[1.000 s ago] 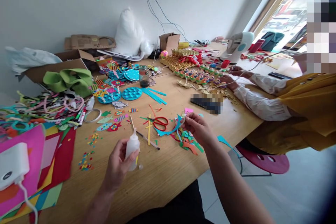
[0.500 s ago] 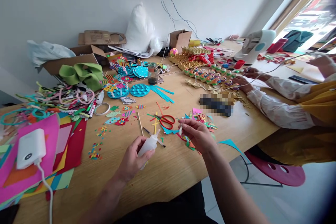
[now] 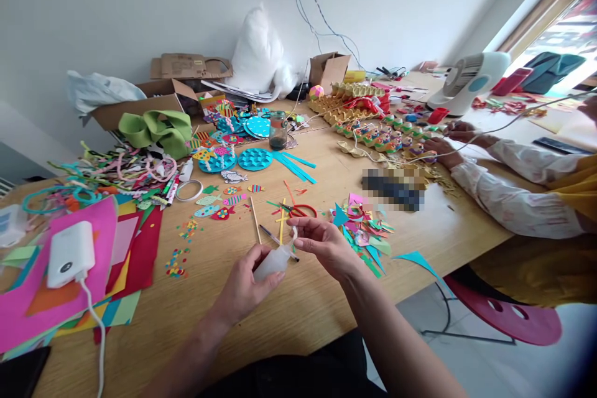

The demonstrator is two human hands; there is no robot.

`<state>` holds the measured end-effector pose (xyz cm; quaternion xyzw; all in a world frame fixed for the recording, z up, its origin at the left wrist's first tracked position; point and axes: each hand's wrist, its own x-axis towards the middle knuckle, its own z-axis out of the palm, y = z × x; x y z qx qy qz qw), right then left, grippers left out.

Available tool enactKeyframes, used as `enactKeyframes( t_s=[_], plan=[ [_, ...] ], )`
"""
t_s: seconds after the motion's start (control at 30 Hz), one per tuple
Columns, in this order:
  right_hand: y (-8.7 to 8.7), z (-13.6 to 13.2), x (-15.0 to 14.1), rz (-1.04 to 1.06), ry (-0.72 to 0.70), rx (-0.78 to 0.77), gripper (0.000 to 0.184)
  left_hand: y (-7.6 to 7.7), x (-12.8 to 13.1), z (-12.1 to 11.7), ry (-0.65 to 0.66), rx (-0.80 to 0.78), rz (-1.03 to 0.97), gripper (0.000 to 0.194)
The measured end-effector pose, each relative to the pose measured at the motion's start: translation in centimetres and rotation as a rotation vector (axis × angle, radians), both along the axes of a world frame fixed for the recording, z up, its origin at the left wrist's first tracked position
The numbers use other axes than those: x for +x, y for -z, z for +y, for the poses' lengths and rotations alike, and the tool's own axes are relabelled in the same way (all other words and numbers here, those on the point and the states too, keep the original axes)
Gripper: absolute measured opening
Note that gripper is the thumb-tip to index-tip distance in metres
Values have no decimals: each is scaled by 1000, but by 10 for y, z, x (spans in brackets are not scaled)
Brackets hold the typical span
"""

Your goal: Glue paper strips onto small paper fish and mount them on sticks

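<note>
My left hand (image 3: pixel 245 283) is wrapped round a small translucent white glue bottle (image 3: pixel 273 263), tilted with its nozzle toward the right. My right hand (image 3: pixel 323 245) is pinched at the nozzle tip, holding a small white cap there. Both hands hover over the near edge of the wooden table (image 3: pixel 298 305). Just behind them lie red-handled scissors (image 3: pixel 301 210), a thin stick (image 3: pixel 255 228) and a pile of coloured paper scraps (image 3: pixel 364 230).
Coloured paper sheets (image 3: pixel 69 286) with a white power bank (image 3: pixel 69 253) lie at the left. Blue discs (image 3: pixel 254 158), paper fish, a glass jar (image 3: pixel 278 130) and egg cartons (image 3: pixel 354 99) crowd the middle. Another person's sleeves (image 3: pixel 508 202) rest at the right by a white fan (image 3: pixel 471 81). A red stool (image 3: pixel 513 317) stands below.
My left hand tipped the bottle from upright toward the right. My right hand left the paper scraps and came to the bottle's nozzle. The view shifted left.
</note>
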<state>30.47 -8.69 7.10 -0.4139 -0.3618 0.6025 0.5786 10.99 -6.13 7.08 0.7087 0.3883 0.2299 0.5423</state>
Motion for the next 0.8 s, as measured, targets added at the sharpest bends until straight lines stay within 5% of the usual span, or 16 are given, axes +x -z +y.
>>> enactKeyframes(
  t_s=[0.4, 0.53, 0.8],
  plan=[
    [4, -2, 1, -123, -106, 21, 36, -2, -3, -1, 0, 32, 24, 27],
    [-2, -4, 3, -344, -118, 60, 32, -1, -4, -2, -11, 15, -3, 28],
    [-19, -8, 8, -855, -28, 377, 22, -1, -5, -3, 2, 1, -11, 30]
  ],
)
